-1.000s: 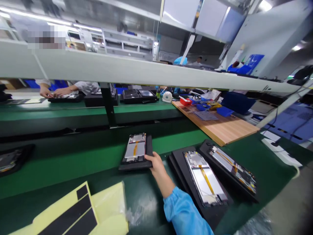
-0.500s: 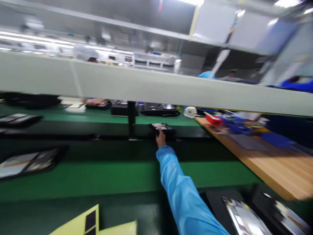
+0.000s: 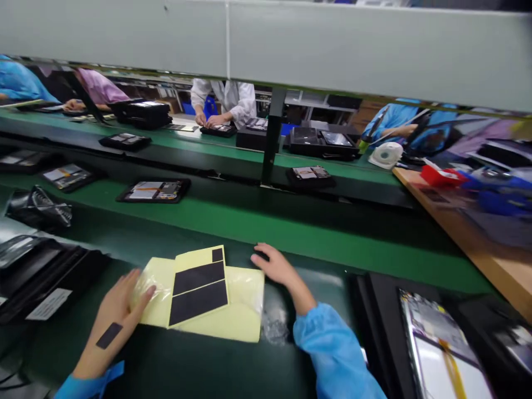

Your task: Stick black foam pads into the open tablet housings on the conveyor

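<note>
My left hand (image 3: 118,312) lies flat and open on the left edge of a yellow backing sheet (image 3: 236,318) that carries black adhesive strips (image 3: 198,288). A small black strip (image 3: 109,335) is stuck to the back of that hand. My right hand (image 3: 276,266) rests with fingers spread at the sheet's upper right corner, holding nothing. The black tray with an opened tablet (image 3: 310,175) sits far off on the moving belt. Both sleeves are light blue.
Black trays with open tablets (image 3: 440,349) lie at my right; a stack of black trays (image 3: 37,271) lies at my left. More tablet trays (image 3: 154,190) ride the green conveyor. A wooden board (image 3: 477,233) with blue and red parts is right. Other people work across the line.
My right hand has let go of the tablet tray on the far belt and drawn back to the yellow sheet. My left hand has come into view. The camera tilted down and left.
</note>
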{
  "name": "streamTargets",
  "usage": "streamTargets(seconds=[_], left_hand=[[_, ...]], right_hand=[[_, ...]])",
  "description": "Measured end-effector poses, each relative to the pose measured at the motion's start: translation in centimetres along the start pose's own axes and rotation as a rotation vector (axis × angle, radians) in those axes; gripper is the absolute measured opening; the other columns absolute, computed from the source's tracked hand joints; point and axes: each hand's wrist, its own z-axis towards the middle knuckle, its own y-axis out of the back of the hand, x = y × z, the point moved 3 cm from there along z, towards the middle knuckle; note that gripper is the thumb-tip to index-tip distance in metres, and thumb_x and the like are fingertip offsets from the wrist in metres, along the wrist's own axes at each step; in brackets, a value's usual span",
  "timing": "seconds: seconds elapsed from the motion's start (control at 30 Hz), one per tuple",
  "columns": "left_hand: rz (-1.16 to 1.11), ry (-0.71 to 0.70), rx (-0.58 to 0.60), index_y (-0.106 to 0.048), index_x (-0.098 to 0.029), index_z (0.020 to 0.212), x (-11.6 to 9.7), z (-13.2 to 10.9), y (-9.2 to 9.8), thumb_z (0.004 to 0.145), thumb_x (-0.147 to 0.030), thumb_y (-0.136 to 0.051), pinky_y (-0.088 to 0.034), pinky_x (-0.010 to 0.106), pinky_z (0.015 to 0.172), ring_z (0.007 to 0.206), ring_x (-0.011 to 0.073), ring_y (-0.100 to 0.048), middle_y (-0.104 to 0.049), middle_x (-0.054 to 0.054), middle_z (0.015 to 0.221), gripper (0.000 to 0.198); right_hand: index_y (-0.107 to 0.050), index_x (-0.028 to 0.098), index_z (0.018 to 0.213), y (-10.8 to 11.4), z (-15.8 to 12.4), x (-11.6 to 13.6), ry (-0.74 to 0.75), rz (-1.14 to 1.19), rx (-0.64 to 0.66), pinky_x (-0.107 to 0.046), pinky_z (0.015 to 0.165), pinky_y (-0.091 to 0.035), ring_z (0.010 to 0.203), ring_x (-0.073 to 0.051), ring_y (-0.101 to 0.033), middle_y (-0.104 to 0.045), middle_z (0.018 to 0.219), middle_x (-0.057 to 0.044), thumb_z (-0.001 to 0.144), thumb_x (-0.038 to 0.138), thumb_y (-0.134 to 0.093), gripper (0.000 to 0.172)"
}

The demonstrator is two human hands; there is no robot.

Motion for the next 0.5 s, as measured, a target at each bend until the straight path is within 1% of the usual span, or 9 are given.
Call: streamTargets(seconds=[0.03,0.07,0.1,0.13,0.17,0.27,0.37,0.43,0.5], left_hand=[[-0.004,-0.045,0.012,-0.060,-0.008,0.142,-1.1,0.4,0.2,0.086,-0.082,-0.041,-0.033,0.062,0.127,0.150,0.0471,-0.046,-0.058,0.026,0.153,0.095],[-0.012,-0.097,0.043,-0.059,-0.008,0.143,-2.4,0.9,0.2,0.087,-0.080,-0.041,-0.032,0.061,0.129,0.151,0.0456,-0.045,-0.056,0.026,0.155,0.093],[-0.026,-0.154,0.092,-0.060,-0.011,0.143,-3.9,1.6,0.0,0.091,-0.077,-0.040,-0.034,0.059,0.128,0.148,0.0430,-0.049,-0.059,0.023,0.154,0.086],[-0.041,-0.211,0.153,-0.063,-0.015,0.140,-5.5,2.4,-0.5,0.092,-0.074,-0.044,-0.039,0.056,0.125,0.142,0.0398,-0.057,-0.065,0.019,0.148,0.078],[-0.052,-0.266,0.211,-0.068,-0.018,0.133,-7.0,3.3,-1.2,0.089,-0.074,-0.049,-0.043,0.054,0.123,0.136,0.0384,-0.062,-0.070,0.017,0.140,0.073],[-0.067,-0.358,0.314,-0.075,-0.017,0.114,-11.0,5.8,-3.5,0.082,-0.074,-0.054,-0.052,0.051,0.113,0.125,0.0400,-0.069,-0.077,0.018,0.125,0.068],[-0.074,-0.384,0.315,-0.076,-0.019,0.099,-13.1,6.6,-4.8,0.079,-0.074,-0.053,-0.058,0.050,0.101,0.106,0.0395,-0.074,-0.079,0.018,0.107,0.062],[-0.089,-0.388,0.284,-0.074,-0.021,0.098,-13.6,5.9,-4.5,0.081,-0.071,-0.051,-0.058,0.047,0.099,0.103,0.0364,-0.074,-0.079,0.015,0.104,0.058],[-0.113,-0.392,0.266,-0.073,-0.021,0.103,-13.8,4.5,-3.8,0.086,-0.069,-0.050,-0.058,0.042,0.099,0.104,0.0333,-0.073,-0.078,0.012,0.109,0.056]], right_hand=[[-0.082,0.019,0.111,-1.0,-2.0,0.4,0.005,0.003,-0.009,-0.050,0.116,-0.050,0.133,-0.034,-0.066,-0.076,0.131,-0.016,0.085,0.027,-0.083,0.027],[-0.081,0.018,0.115,-1.7,-3.8,0.9,0.012,0.005,-0.024,-0.053,0.119,-0.046,0.138,-0.035,-0.062,-0.074,0.135,-0.017,0.087,0.026,-0.079,0.029],[-0.081,0.019,0.118,-2.2,-5.2,1.4,0.024,0.008,-0.039,-0.054,0.121,-0.043,0.140,-0.035,-0.060,-0.073,0.138,-0.017,0.090,0.025,-0.075,0.030],[-0.080,0.019,0.120,-2.6,-6.2,1.9,0.042,0.012,-0.049,-0.054,0.121,-0.043,0.139,-0.033,-0.061,-0.073,0.138,-0.017,0.091,0.024,-0.072,0.030],[-0.080,0.021,0.120,-2.8,-7.0,2.4,0.065,0.018,-0.052,-0.053,0.120,-0.044,0.136,-0.032,-0.063,-0.074,0.137,-0.015,0.092,0.024,-0.070,0.030],[-0.081,0.024,0.115,-2.7,-8.2,3.9,0.145,0.029,-0.050,-0.052,0.116,-0.047,0.129,-0.030,-0.067,-0.077,0.129,-0.011,0.091,0.023,-0.071,0.026],[-0.080,0.023,0.113,-2.0,-8.8,4.9,0.202,0.030,-0.077,-0.055,0.117,-0.045,0.131,-0.032,-0.065,-0.078,0.124,-0.012,0.092,0.021,-0.068,0.024],[-0.079,0.021,0.115,-1.6,-9.1,5.5,0.228,0.037,-0.093,-0.054,0.115,-0.047,0.128,-0.032,-0.066,-0.078,0.122,-0.014,0.095,0.021,-0.063,0.025],[-0.077,0.021,0.118,-1.5,-9.8,6.1,0.244,0.042,-0.100,-0.050,0.111,-0.051,0.124,-0.030,-0.068,-0.077,0.123,-0.014,0.098,0.022,-0.059,0.027]])
